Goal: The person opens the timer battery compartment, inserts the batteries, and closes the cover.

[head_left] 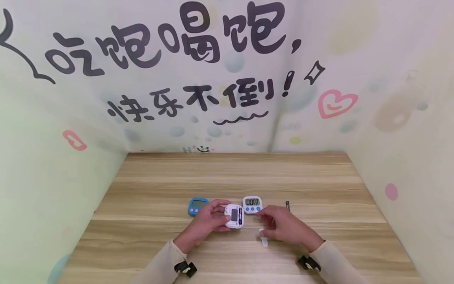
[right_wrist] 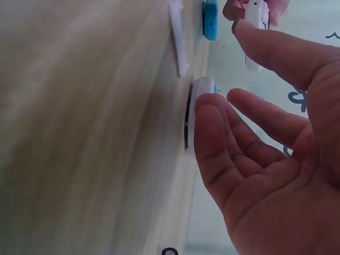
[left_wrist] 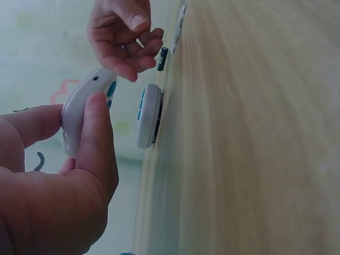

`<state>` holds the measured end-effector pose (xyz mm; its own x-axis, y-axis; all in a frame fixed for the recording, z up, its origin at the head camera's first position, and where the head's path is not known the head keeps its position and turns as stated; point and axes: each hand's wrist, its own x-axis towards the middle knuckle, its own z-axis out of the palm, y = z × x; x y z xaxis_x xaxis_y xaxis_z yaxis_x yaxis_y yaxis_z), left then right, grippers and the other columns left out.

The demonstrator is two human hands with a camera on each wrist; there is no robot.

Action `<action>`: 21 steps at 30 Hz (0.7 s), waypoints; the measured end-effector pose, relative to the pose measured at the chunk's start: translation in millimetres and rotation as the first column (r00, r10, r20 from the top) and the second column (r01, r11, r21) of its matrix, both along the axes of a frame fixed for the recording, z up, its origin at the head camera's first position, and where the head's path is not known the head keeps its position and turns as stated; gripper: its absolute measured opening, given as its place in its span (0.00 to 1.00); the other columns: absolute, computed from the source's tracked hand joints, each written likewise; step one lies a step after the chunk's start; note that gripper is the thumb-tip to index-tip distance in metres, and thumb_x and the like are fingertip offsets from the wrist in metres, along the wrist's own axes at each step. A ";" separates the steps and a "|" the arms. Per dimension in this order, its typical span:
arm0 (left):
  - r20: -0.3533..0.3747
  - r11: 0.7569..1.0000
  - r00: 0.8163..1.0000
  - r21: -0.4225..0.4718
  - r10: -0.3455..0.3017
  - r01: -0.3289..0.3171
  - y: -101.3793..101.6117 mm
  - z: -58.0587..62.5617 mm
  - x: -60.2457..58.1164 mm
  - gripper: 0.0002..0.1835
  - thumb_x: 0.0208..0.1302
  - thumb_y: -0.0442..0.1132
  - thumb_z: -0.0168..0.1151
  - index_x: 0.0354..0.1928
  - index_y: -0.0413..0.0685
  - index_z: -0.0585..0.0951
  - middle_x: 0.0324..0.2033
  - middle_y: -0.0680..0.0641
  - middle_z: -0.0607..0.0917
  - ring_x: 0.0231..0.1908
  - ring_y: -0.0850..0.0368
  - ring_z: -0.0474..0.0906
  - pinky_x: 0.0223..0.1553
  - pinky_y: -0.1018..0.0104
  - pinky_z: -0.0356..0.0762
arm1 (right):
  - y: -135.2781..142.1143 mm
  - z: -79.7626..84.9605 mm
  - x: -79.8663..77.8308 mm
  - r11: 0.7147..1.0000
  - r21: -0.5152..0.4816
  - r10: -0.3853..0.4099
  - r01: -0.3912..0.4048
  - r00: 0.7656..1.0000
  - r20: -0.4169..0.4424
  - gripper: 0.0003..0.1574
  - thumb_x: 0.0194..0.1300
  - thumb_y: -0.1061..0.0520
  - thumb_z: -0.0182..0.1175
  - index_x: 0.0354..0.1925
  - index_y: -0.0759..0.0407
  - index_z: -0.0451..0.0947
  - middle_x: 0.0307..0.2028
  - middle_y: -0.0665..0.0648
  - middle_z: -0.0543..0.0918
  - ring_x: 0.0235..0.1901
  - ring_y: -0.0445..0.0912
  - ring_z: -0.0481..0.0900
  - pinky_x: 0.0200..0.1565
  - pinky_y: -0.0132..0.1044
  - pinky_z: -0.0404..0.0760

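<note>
My left hand [head_left: 205, 221] grips a white digital timer [head_left: 234, 215] by its edges, its back facing up. A dark battery [head_left: 240, 216] lies in the uncovered compartment on that back. In the left wrist view the blue buttons [left_wrist: 111, 88] of this timer face the other way. My right hand [head_left: 285, 225] hovers to the right with loosely bent fingers and nothing in its grasp. Below it, a small white plastic cover [head_left: 264, 241] lies on the table, partly hidden by the fingers. A second white timer [head_left: 252, 205] with blue buttons lies face up between the hands, its display reading zeros.
A blue timer [head_left: 198, 203] with pink buttons sits left of the held one, partly behind my left hand. One loose dark battery [head_left: 287, 204] lies on the wooden table [head_left: 159, 173] beyond my right hand. Printed walls [head_left: 198, 134] close off the back and both sides.
</note>
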<state>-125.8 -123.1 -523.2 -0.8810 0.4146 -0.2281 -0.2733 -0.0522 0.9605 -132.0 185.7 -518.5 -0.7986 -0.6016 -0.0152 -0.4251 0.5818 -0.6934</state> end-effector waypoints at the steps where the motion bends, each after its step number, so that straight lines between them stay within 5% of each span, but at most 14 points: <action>1: 0.001 1.000 1.000 0.000 0.001 -0.001 -0.4 0.1 -0.1 0.34 0.69 0.30 0.68 0.74 0.34 0.69 0.55 0.36 0.81 0.46 0.51 0.88 0.47 0.54 0.92 | 1.4 -0.4 1.3 1.000 0.015 0.002 -0.002 1.000 0.005 0.28 0.61 0.51 0.79 0.57 0.57 0.84 0.38 0.47 0.84 0.35 0.36 0.78 0.39 0.30 0.83; 10: -0.002 1.000 1.000 -0.001 0.006 -0.006 -2.7 0.8 0.0 0.34 0.69 0.29 0.67 0.74 0.32 0.68 0.54 0.36 0.81 0.43 0.53 0.88 0.45 0.56 0.93 | 5.0 -4.4 11.0 0.994 0.107 0.004 -0.013 0.997 0.083 0.38 0.52 0.44 0.84 0.58 0.52 0.82 0.39 0.43 0.79 0.36 0.37 0.75 0.39 0.29 0.80; 21: 0.013 1.000 1.000 -0.001 -0.006 0.006 -1.9 -2.0 0.7 0.34 0.69 0.30 0.68 0.74 0.34 0.68 0.55 0.35 0.81 0.44 0.51 0.88 0.47 0.55 0.92 | -3.3 -4.4 13.3 0.982 0.187 0.021 -0.028 0.999 0.036 0.29 0.51 0.46 0.84 0.46 0.46 0.78 0.39 0.43 0.76 0.39 0.37 0.72 0.42 0.32 0.77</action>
<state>-125.1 -125.0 -525.3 -0.8756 0.4193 -0.2399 -0.2860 -0.0498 0.9569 -118.8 182.4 -522.9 -0.7808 -0.6049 -0.1561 -0.4188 0.6922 -0.5877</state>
